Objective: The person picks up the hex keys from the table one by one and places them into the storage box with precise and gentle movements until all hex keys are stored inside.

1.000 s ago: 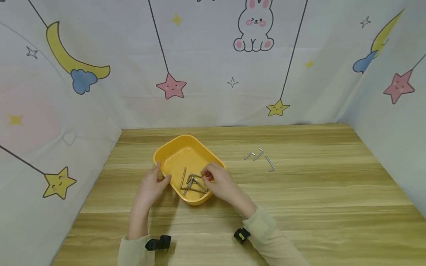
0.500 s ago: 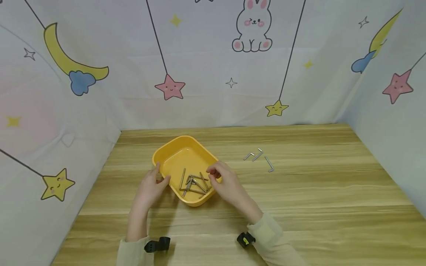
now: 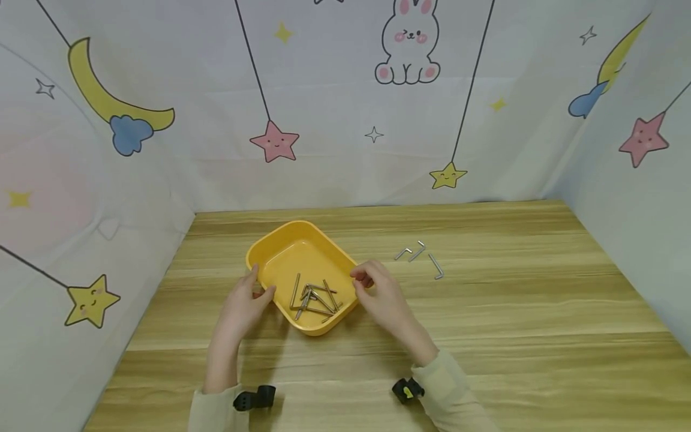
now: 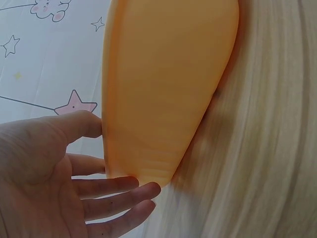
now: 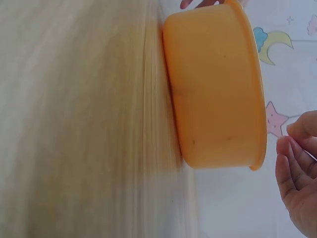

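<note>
A yellow tray [image 3: 299, 257] sits on the wooden table [image 3: 486, 324] and holds several silver hex keys [image 3: 315, 298] at its near end. My left hand [image 3: 252, 294] rests against the tray's left wall, thumb by the rim and fingers straight. The left wrist view shows that hand [image 4: 74, 188] touching the tray's outer wall [image 4: 163, 89]. My right hand [image 3: 369, 282] hovers just outside the tray's right rim with loosely curled fingers and nothing in it. In the right wrist view its fingers [image 5: 297, 163] hang apart from the tray [image 5: 213, 89].
Three more hex keys [image 3: 420, 252] lie loose on the table to the right of the tray. Printed cloth walls [image 3: 345, 120] close in the table at the back and on both sides.
My right hand has drawn back rightward from over the hex keys in the tray to just outside its right rim. The left hand and the tray have stayed put.
</note>
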Demonstrator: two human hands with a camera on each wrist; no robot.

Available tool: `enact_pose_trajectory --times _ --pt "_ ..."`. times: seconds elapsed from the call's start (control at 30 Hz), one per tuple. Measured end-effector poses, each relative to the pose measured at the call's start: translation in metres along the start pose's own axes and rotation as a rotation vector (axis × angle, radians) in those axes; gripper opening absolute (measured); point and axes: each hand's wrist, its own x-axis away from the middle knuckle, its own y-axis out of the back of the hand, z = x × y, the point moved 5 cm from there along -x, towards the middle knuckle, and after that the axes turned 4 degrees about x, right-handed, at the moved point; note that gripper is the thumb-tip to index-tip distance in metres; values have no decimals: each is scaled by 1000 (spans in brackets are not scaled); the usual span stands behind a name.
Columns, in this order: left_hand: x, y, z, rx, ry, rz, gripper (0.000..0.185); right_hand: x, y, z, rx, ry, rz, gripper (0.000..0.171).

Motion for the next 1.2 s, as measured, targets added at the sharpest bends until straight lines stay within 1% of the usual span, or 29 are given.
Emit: enact_pose_trajectory --times 0.1,0.23,0.33,0.53,0.73,0.87,0.97,1.1,1.2 --pt "0 -1 -1 1 2 4 75 1 6 -8 -8 -25 -29 11" --pt "0 -1 -1 2 8 7 75 1 15 -15 -10 -28 -83 11" --pt "0 -2 0 1 6 6 75 0 22 -20 -7 -40 -106 10" --pt "1 -1 -1 6 3 8 74 -3 34 -34 27 -99 -118 10" --pt "0 1 -2 -1 4 7 73 -6 47 -47 41 -127 -125 11" --pt "0 1 -2 -5 3 5 74 -5 60 -56 56 -150 -173 12" --pt "-1 0 -2 -3 5 7 74 -5 69 -62 67 -184 -199 12" --pt "0 0 -1 -6 6 7 74 -4 77 -70 72 -239 -201 14" --pt "0 0 -2 -8 4 8 74 -2 81 -75 83 -265 -198 15"
